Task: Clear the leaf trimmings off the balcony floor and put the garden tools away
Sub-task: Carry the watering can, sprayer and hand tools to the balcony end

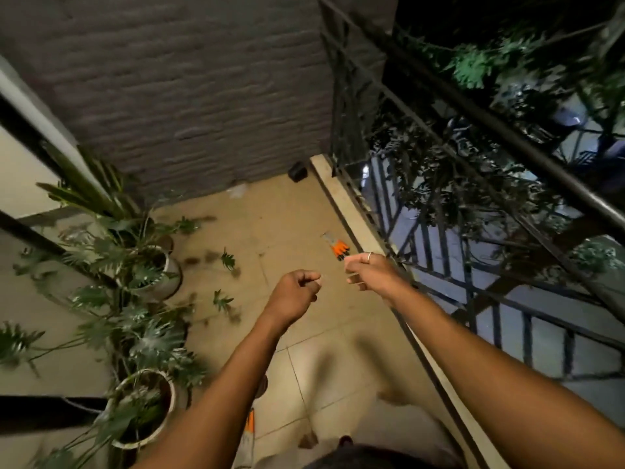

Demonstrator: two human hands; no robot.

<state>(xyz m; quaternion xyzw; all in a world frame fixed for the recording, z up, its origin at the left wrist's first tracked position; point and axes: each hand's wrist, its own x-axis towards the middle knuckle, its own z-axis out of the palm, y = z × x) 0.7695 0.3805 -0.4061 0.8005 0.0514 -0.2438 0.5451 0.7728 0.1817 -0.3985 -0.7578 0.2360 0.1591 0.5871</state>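
Just beyond the right grip (367, 270), at its 11 o'clock, the orange-handled garden tool (335, 249) lies on the balcony floor (287, 214), long axis 11-to-5. The left grip (296, 292) is farther off. Both are curled, apparently empty; leaf trimmings (223, 301) lie at 9 o'clock.

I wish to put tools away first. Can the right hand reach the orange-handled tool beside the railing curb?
Probably yes. The orange-handled tool lies uncovered on open floor, and the right hand is just beside it in view, though likely higher, so bending down seems needed.

Beige tiled floor (287, 214); grey brick wall (186, 79); dark metal railing (527, 147); night.
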